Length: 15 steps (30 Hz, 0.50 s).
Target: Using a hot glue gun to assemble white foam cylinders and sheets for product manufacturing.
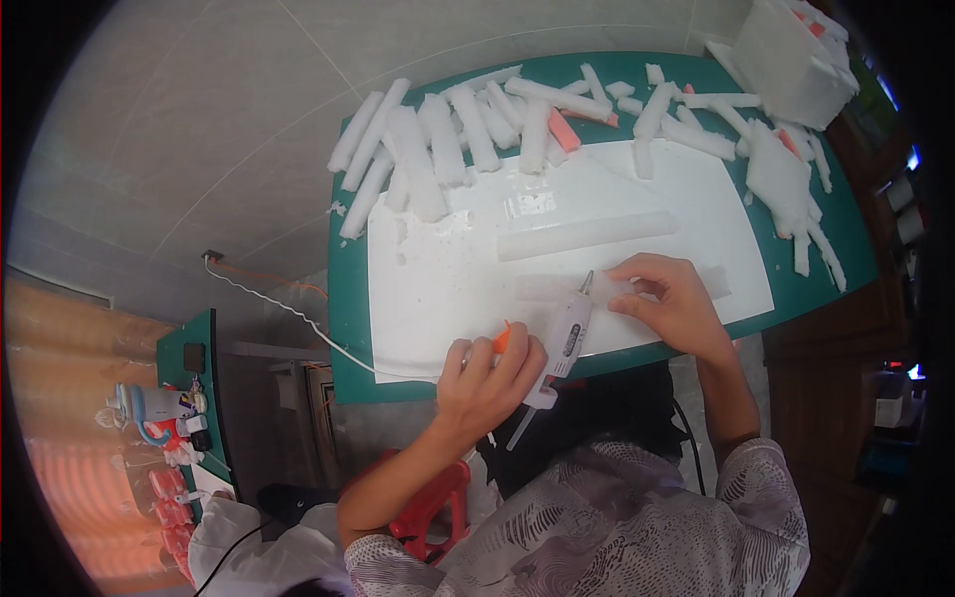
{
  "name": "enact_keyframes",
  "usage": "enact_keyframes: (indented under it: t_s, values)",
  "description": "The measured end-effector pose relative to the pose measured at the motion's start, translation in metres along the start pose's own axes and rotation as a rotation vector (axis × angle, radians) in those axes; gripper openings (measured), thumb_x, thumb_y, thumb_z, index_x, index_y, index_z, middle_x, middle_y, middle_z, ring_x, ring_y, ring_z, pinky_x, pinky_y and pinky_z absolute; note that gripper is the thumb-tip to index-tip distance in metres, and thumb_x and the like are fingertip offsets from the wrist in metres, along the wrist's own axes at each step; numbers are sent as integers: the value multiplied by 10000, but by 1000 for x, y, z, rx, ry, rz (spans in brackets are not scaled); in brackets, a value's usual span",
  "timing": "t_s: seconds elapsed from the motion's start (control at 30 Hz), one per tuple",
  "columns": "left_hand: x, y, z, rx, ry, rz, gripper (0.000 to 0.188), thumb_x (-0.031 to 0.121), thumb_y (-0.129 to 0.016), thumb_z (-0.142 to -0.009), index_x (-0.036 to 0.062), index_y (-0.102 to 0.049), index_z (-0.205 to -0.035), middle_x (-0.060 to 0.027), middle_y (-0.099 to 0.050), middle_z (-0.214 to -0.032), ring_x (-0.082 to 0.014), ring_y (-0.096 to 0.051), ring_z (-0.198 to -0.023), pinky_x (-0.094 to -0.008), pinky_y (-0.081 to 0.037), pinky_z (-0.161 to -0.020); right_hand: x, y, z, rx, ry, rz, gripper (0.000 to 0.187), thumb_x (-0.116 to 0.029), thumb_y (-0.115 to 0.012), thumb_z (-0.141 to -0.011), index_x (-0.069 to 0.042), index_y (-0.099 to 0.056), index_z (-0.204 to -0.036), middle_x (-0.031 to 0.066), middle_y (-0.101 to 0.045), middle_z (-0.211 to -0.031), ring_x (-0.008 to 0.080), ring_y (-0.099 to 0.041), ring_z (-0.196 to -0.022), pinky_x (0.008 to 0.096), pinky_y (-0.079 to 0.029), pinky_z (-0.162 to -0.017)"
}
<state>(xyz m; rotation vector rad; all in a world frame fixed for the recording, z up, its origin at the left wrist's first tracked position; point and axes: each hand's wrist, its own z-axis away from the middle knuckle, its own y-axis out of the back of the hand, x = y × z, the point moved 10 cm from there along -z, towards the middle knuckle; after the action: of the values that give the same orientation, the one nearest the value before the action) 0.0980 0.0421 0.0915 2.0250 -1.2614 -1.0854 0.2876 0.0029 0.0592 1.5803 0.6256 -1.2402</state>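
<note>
My left hand is wrapped round a white hot glue gun, its metal nozzle pointing up and away from me. A bright orange part shows between the fingers. From the gun's rear end sticks a translucent glue stick. Beside the nozzle, my right hand grips a white foam strip with thumb and fingertips; the strip lies on the white board, partly behind gun and hand. Parallel to it, a little farther off, lies another foam strip.
Loose foam pieces crowd the far edge of the green table, with a pink piece among them. A white foam box stands far right. The gun's white cord runs left to a socket. A red stool stands below.
</note>
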Motion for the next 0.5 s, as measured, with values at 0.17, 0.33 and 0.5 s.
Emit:
enact_keyframes:
  t_s: [0.17,0.33,0.5]
  values:
    - [0,0,-2,-8,-14,-4,195,267,-638,-787,119,-622,-914,-34,-614,-1027,-165,-525,-700,-318,-444,-674,3,-1,0,-5,1,-1,244,-38,-752,-810,19,-688,-1039,46,-678,-969,118,-599,-895,270,-493,-805]
    - [0,-1,0,-15,-16,-7,187,249,-640,-783,120,-624,-918,-32,-613,-1028,-163,-522,-701,-316,-441,-672,6,-4,-1,-2,-14,-43,232,-25,-743,-819,44,-681,-1032,70,-677,-981,130,-611,-912,276,-513,-811]
    - [0,-2,0,-11,-24,7,195,250,-642,-776,119,-623,-920,-30,-610,-1035,-159,-516,-698,-311,-435,-667,9,-5,-1,-20,-33,-56,217,-16,-727,-827,47,-682,-1029,72,-680,-973,124,-615,-882,273,-519,-796]
